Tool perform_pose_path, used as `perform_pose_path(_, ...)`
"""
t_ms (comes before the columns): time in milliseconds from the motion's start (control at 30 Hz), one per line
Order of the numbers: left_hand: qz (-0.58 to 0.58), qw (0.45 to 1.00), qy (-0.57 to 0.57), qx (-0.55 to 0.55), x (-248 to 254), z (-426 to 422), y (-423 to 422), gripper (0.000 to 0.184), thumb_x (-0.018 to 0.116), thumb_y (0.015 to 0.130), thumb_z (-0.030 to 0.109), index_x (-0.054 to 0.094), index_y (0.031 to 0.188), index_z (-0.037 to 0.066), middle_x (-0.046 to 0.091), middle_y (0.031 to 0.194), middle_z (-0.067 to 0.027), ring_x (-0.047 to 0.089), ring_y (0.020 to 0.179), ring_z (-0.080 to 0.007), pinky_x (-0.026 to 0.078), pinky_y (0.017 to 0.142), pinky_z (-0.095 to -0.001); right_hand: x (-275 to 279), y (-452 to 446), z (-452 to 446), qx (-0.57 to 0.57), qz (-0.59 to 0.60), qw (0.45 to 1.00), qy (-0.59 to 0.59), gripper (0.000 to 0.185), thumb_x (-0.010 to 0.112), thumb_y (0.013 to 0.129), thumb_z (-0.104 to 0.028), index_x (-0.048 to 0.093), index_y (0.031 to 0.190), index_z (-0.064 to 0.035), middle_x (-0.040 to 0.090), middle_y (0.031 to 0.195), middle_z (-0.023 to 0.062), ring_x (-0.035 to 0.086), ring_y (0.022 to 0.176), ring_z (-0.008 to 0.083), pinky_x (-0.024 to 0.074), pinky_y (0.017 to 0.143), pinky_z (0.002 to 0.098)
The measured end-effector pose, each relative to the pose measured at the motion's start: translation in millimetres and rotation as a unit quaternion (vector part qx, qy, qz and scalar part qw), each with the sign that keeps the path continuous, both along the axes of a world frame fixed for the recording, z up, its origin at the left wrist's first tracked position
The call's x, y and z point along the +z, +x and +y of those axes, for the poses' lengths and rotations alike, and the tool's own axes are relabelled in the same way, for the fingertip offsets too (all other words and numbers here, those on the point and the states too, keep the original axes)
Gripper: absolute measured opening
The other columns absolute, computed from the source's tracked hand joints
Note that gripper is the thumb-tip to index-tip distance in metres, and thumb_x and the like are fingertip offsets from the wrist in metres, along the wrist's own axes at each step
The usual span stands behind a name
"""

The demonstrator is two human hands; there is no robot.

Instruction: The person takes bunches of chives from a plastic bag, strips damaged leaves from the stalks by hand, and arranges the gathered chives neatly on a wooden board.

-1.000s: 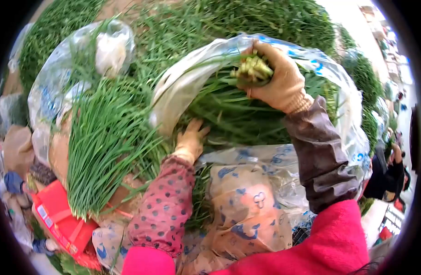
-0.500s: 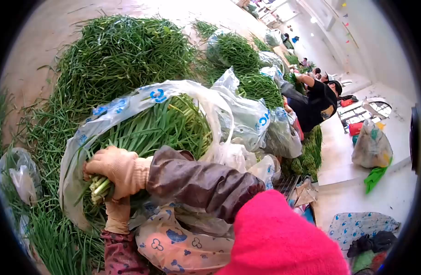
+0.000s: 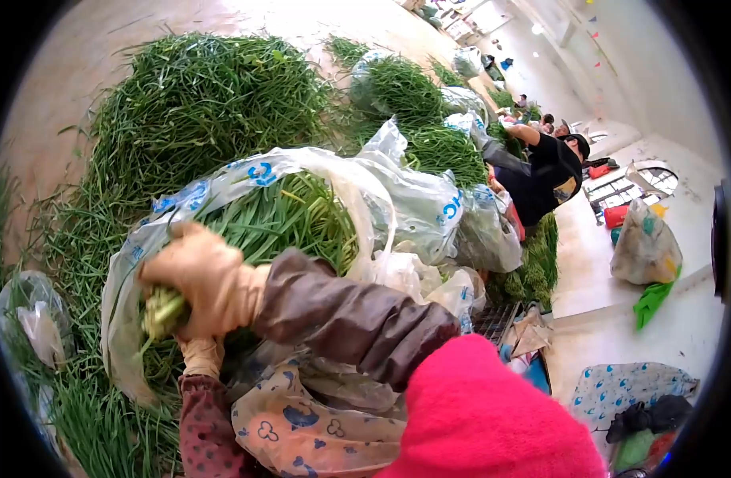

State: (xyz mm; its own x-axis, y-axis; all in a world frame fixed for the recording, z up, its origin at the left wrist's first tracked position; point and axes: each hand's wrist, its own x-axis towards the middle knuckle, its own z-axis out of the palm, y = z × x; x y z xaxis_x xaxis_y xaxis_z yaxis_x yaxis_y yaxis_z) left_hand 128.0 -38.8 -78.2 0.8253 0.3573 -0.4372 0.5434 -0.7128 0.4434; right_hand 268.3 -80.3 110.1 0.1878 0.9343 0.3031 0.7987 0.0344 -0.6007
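Note:
My right hand (image 3: 202,279), in a tan knit glove and brown sleeve, is closed around a bunch of green stalks (image 3: 165,312) like garlic chives. Their pale cut ends point down and to the left; motion blurs hand and stalks. Just below, my left hand (image 3: 202,356), gloved and in a dark red dotted sleeve, reaches up close behind the bunch, its fingers hidden. Both hands are at the left side of the mouth of a clear plastic bag (image 3: 123,319) with blue print. Long green leaves (image 3: 282,219) fill that bag.
A big heap of greens (image 3: 206,119) lies on the floor beyond. More stuffed bags (image 3: 413,199) stand to the right, by a person in black (image 3: 545,179). A printed bag (image 3: 318,422) lies below my arms, and a small clear bag (image 3: 39,319) at the left.
My right hand has risen slightly with the bunch, whose cut ends have shifted a little up and left. The left hand stays close below. The view has shifted slightly.

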Motion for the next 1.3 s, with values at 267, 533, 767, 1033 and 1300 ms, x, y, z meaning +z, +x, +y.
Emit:
perform_pose_path(267,-0.022,0.999,-0.038,0.011,-4.2,20.3,6.8,0.104,0.075,0.075,0.026,0.007,0.152,0.011,0.009,0.157,-0.0134,0.007,0.145,-0.0331,0.009,0.114,-0.0557,168.1,79.5,-44.4,-0.269,0.287,0.893,0.220,0.023,0.071,0.075,-0.011,0.066,0.095,-0.0019,0.067,0.085,0.0091,0.066,0.080,0.0189,0.0572,0.067,0.0324)
perform_pose_path(533,-0.261,0.951,-0.144,0.077,115.0,-7.4,-51.9,0.070,0.074,0.078,0.017,0.041,0.138,0.002,0.044,0.141,-0.0183,0.038,0.133,-0.0352,0.034,0.107,-0.0482,202.5,69.8,-23.7,-0.212,0.220,0.909,0.283,0.025,0.065,0.083,-0.023,0.063,0.098,-0.0029,0.065,0.090,0.0122,0.064,0.082,0.0191,0.0558,0.069,0.0349)
perform_pose_path(767,-0.338,0.522,-0.746,0.239,222.3,-81.7,-122.3,0.082,0.072,0.082,0.038,0.031,0.143,0.003,0.046,0.138,-0.0134,0.043,0.129,-0.0264,0.039,0.104,-0.0414,172.3,-68.9,1.3,-0.075,0.398,0.857,0.320,0.043,0.075,0.068,-0.005,0.056,0.106,-0.0009,0.063,0.096,0.0109,0.065,0.094,0.0221,0.0572,0.080,0.0326)
perform_pose_path(1033,-0.591,0.306,-0.708,0.237,281.8,-89.6,-156.6,0.098,0.077,0.071,0.049,0.030,0.143,0.002,0.039,0.142,-0.0174,0.039,0.130,-0.0293,0.030,0.110,-0.0443,141.0,-214.2,-71.0,-0.013,0.531,0.733,0.425,0.057,0.078,0.070,-0.009,0.054,0.121,-0.0022,0.058,0.121,0.0106,0.056,0.115,0.0240,0.0435,0.101,0.0356)
perform_pose_path(1300,-0.577,0.568,-0.450,0.377,285.2,-95.6,-189.4,0.080,0.078,0.071,0.037,0.040,0.132,0.002,0.047,0.131,-0.0132,0.046,0.119,-0.0253,0.036,0.101,-0.0415,147.0,-240.7,-127.2,0.288,0.320,0.864,0.260,0.050,0.078,0.069,-0.013,0.055,0.112,-0.0015,0.058,0.114,0.0119,0.056,0.105,0.0193,0.0454,0.093,0.0342)
